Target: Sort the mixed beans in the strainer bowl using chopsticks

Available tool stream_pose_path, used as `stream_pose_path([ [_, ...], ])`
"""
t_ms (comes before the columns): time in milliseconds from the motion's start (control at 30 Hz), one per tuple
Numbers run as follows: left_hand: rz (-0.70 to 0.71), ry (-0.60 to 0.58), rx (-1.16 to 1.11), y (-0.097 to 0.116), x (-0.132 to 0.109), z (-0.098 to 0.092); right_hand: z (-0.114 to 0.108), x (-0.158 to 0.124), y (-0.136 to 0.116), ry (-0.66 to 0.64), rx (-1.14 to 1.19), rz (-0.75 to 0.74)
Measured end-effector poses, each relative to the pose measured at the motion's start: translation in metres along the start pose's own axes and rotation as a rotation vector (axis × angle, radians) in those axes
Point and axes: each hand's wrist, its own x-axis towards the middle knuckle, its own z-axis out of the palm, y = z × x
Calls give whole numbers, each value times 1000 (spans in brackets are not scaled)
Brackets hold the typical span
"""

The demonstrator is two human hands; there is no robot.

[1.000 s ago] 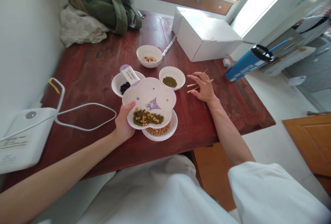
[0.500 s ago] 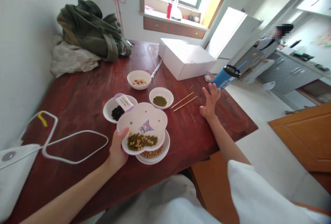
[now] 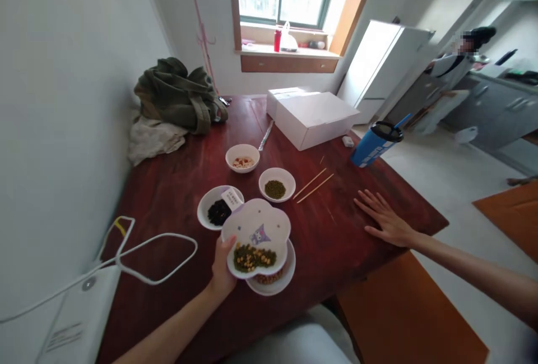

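Note:
My left hand (image 3: 224, 266) grips the left edge of a white flower-shaped plate (image 3: 247, 221), tilted toward me. Green and yellow beans (image 3: 254, 257) are gathered at the plate's lower side. Partly hidden beneath it is a white bowl (image 3: 290, 274) with yellow beans. Around the plate stand a bowl with black pieces (image 3: 203, 211), a bowl of green beans (image 3: 278, 173) and a bowl of pale, reddish pieces (image 3: 242, 151). Fingers spread, my right hand (image 3: 386, 221) lies flat on the table at the right, holding nothing. Two wooden chopsticks (image 3: 313, 185) lie left of it.
A blue tumbler (image 3: 372, 148) with a straw stands near the right table edge. At the back are a white box (image 3: 313, 120) and a green bag (image 3: 176, 95). A white cable (image 3: 157, 282) loops at the left. Another person (image 3: 456, 64) stands by the kitchen counter.
My right hand has come down from the air near the tumbler onto the table. The left hand still holds the tilted plate over the yellow-bean bowl. The camera view has shifted.

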Motion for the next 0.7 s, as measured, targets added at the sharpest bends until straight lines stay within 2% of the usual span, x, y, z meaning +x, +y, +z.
stream_pose_path([
  [100, -81, 66, 2, -1, 0, 2, -6, 5, 3, -98, 47, -28],
  [400, -169, 5, -9, 10, 3, 10, -14, 11, 8, -154, 64, -90],
  [600, -163, -8, -37, 17, -2, 19, -23, 17, 26, -209, 101, -254],
  [700, -152, 3, -29, 18, -3, 21, -26, 18, 31, -219, 113, -280],
])
